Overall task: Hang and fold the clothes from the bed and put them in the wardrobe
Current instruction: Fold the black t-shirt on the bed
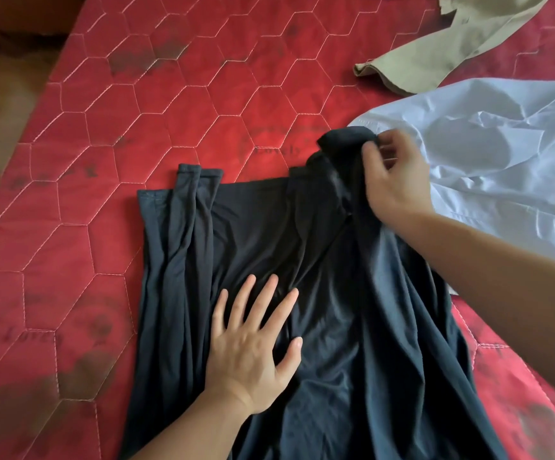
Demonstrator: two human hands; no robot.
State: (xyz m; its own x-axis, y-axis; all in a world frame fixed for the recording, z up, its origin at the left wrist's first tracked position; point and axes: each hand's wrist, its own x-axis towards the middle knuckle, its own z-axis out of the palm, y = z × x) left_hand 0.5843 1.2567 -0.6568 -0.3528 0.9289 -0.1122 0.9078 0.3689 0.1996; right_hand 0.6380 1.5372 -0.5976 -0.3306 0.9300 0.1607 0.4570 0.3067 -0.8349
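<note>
Left hand [252, 346] lies flat, palm down, fingers [269, 293] spread wide, pressing on the middle of the dark shirt [335, 343]; it grips nothing. Forearm enters from the bottom edge. The dark shirt is spread on the red quilted bed [103, 127], running from the bottom edge of view up toward the centre. Its left side is folded in, two narrow sleeve ends [199, 180] lying side by side, pointing away from the person. Fabric is wrinkled, folds running lengthwise.

Right hand [399, 180] reaches in from the right edge, further out than the left. Its fingers are closed in a pinch on the far right part of the dark shirt, lifting a bunched piece of cloth [345, 141] off the bed. Hand is a bit blurred.

Just beside the right hand, to the right, a pale blue shirt [501, 154] lies crumpled on the bed; the dark shirt's raised part overlaps its near edge. Beyond that, at the top right, a tan garment [452, 44] lies on the bed, its near end just beside the pale blue shirt; contact unclear. Bed cover has hexagon stitching and dark printed marks. Floor [0, 101] shows at far left.
</note>
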